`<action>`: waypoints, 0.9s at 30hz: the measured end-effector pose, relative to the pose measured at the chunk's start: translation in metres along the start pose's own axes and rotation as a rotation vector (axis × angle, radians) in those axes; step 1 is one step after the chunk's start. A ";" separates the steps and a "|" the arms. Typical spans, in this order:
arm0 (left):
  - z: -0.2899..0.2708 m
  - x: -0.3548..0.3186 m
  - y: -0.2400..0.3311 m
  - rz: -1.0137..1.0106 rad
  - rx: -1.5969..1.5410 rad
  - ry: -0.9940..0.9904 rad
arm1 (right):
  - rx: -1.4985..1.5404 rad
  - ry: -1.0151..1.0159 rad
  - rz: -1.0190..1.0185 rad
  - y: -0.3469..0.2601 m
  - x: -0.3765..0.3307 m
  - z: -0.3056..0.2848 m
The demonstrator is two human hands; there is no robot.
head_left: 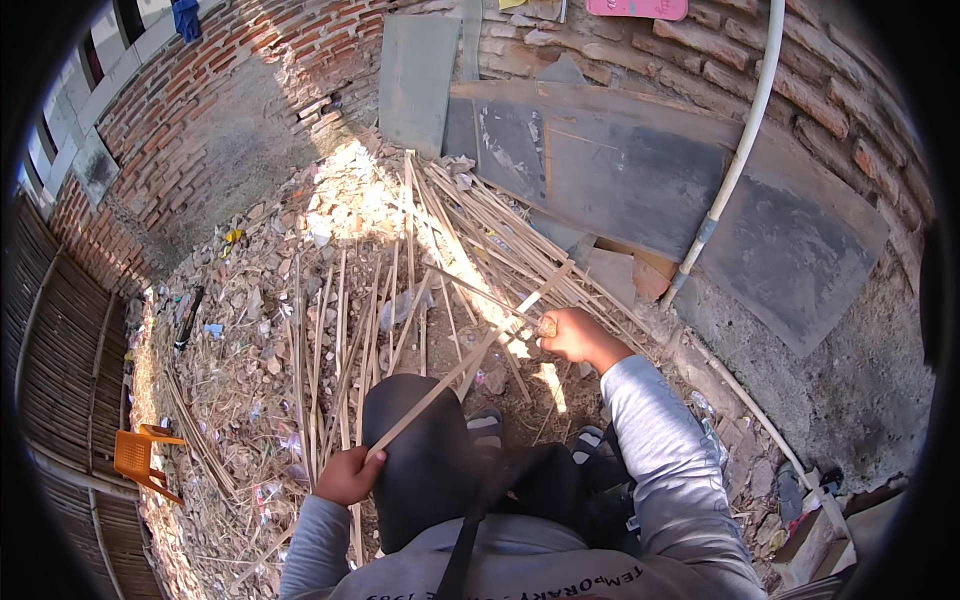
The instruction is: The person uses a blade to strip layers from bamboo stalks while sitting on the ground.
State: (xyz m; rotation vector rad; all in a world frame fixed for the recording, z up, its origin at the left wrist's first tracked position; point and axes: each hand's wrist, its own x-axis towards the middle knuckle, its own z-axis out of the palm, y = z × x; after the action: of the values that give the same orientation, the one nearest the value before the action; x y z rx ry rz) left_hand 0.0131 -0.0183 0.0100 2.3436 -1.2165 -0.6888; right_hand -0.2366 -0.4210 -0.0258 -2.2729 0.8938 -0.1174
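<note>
My left hand [348, 476] grips the near end of a long thin bamboo strip [455, 373] that runs up and to the right across my dark-trousered knee. Further out, my right hand [572, 333] is closed around a small tool with a wooden handle [546, 326], held against the strip near its far end. Which kind of tool it is I cannot tell. Both sleeves are light grey. My sandalled feet [486, 428] show between the arms.
A heap of bamboo strips [470, 230] lies ahead against a brick wall; more strips [330, 350] lie on the rubble-strewn ground at left. Dark boards [640, 170] and a white pipe [740, 150] lean on the wall. An orange plastic chair [140, 455] stands by a woven fence at left.
</note>
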 end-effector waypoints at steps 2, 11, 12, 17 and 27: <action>0.001 0.001 -0.001 -0.007 -0.008 -0.013 | -0.011 0.012 -0.065 -0.004 -0.002 -0.002; -0.001 0.001 0.004 0.014 0.014 -0.018 | -0.080 -0.038 -0.079 -0.005 0.000 0.004; -0.001 0.002 0.007 0.005 0.020 -0.026 | -0.084 -0.035 -0.077 0.000 0.003 0.008; 0.001 0.000 0.001 0.002 0.032 0.004 | 0.013 -0.015 -0.089 -0.007 0.003 0.012; 0.004 0.001 0.000 0.020 -0.050 0.013 | -0.015 0.024 -0.112 -0.019 -0.008 -0.001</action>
State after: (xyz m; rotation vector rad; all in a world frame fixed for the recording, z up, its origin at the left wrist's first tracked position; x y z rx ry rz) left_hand 0.0113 -0.0197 0.0067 2.2889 -1.2022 -0.6882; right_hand -0.2319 -0.4068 -0.0114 -2.3400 0.7818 -0.1888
